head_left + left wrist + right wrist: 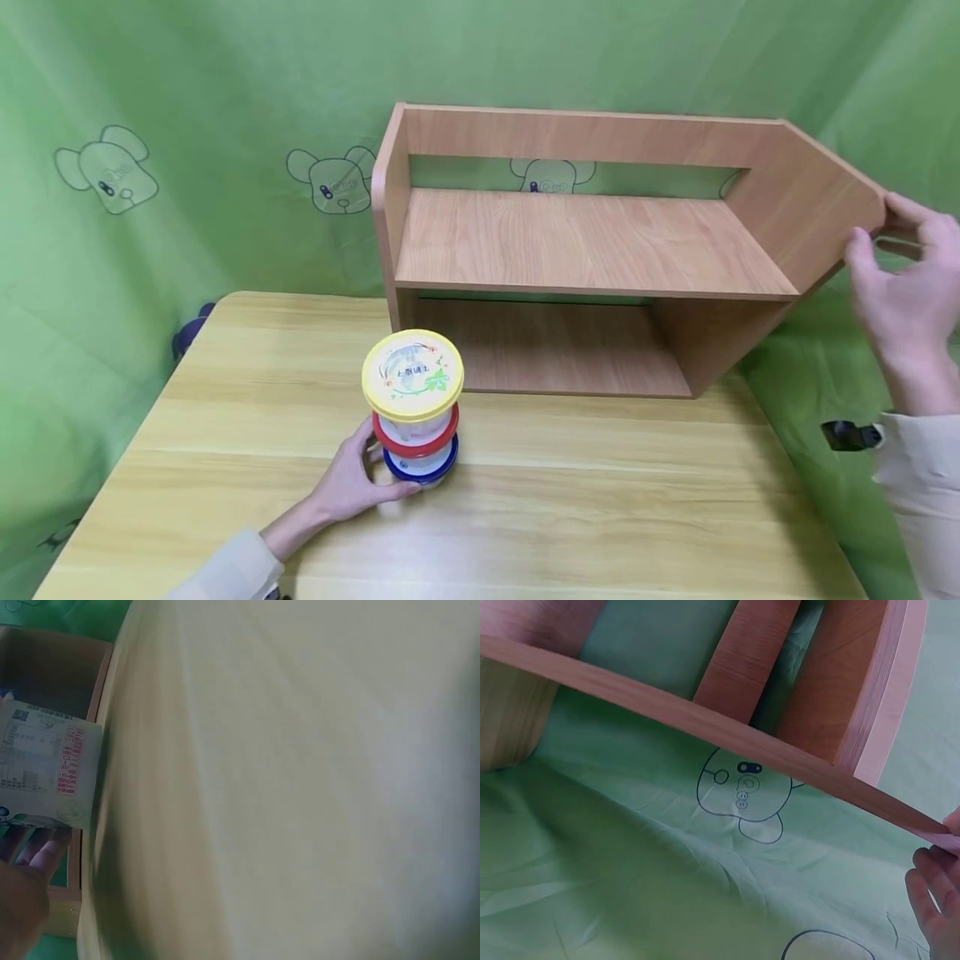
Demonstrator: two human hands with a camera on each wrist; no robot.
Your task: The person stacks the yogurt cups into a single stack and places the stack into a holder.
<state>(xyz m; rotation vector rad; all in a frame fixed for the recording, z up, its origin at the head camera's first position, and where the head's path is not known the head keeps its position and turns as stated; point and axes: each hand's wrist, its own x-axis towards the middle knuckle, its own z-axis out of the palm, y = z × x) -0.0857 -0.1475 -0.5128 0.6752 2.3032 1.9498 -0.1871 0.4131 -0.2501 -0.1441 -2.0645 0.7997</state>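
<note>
Three round tubs stand stacked on the table, topped by a yellow-lidded tub (412, 375). Below it is a red-lidded tub (416, 442), and lowest is a blue-lidded tub (423, 471). My left hand (348, 483) grips the lowest one, thumb in front and fingers on its far left side. Printed labelling shows on a pale tub (45, 765) in the left wrist view, with fingers beneath it. To the right, my right hand (911, 283) pinches the front edge of the right side panel of a two-tier wooden desk shelf (592, 237); the right wrist view shows fingers below that panel.
The shelf stands at the back right of the wooden table (570, 517), its right panel near the table's right edge. A green curtain (225, 125) with bear-like drawings hangs behind and around. A small purple object (189, 332) shows past the back left corner.
</note>
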